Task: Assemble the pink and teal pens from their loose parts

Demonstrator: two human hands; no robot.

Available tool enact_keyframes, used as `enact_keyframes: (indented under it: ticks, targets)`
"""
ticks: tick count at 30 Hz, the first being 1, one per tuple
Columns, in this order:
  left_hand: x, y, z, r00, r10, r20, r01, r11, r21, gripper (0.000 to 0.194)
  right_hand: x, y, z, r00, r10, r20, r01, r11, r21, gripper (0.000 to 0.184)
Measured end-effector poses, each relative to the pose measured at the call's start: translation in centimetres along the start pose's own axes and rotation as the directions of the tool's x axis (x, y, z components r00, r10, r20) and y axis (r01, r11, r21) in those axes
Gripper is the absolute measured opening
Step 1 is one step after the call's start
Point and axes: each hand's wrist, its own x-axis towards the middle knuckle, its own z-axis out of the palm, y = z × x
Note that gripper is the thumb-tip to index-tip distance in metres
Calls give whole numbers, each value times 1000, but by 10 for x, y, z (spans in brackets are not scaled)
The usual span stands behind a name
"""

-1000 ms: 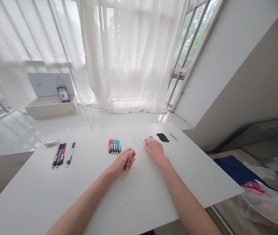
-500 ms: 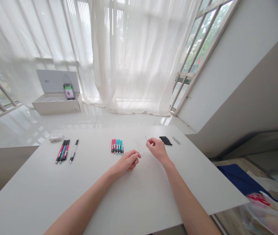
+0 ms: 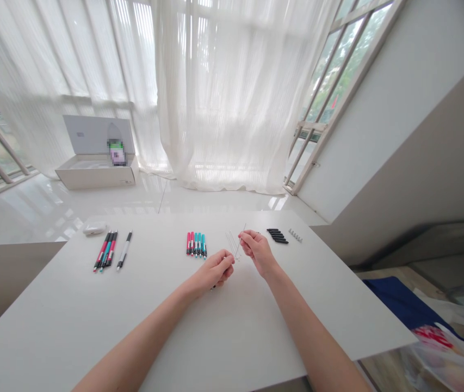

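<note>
My right hand [image 3: 257, 251] pinches a thin pen refill [image 3: 238, 248] between thumb and fingers, its lower end close to my left hand. Closed low over the table, my left hand [image 3: 215, 269] wraps a pen part that is mostly hidden; only a dark tip shows beneath the palm. Several more thin refills [image 3: 230, 238] lie between and behind the hands. To their left is a row of pink pen barrels [image 3: 190, 244] and teal pen barrels [image 3: 199, 245]. Right of my right hand are several black pen parts [image 3: 277, 236] and a row of small greyish pieces [image 3: 296, 235].
On the white table's left lie several pink and teal pens [image 3: 105, 251], a white-and-black pen [image 3: 124, 251] and a small white case [image 3: 94, 228]. An open white box [image 3: 97, 177] stands on the sill behind. Blue cloth [image 3: 395, 302] and a plastic bag [image 3: 439, 356] sit lower right.
My right hand has moved slightly left, bringing the refill towards my left hand. A dark tip now shows more clearly under my left hand, which has stayed almost in place.
</note>
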Motion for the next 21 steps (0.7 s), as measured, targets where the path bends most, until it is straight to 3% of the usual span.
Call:
enact_keyframes:
  ticks: [3, 11, 21]
  targets:
    - [1, 0, 1, 1000, -5, -8, 5, 1000, 21, 33, -1, -1, 2, 1000, -2, 2, 2, 1000, -11, 24]
    - [0, 2, -2, 999, -16, 28, 16, 1000, 26, 30, -2, -1, 1, 999, -32, -5, 32, 999, 10, 22]
    - [5, -3, -6, 1000, 9, -4, -10, 978, -209, 30, -9, 2, 7, 957, 44, 285, 23, 974, -226, 23]
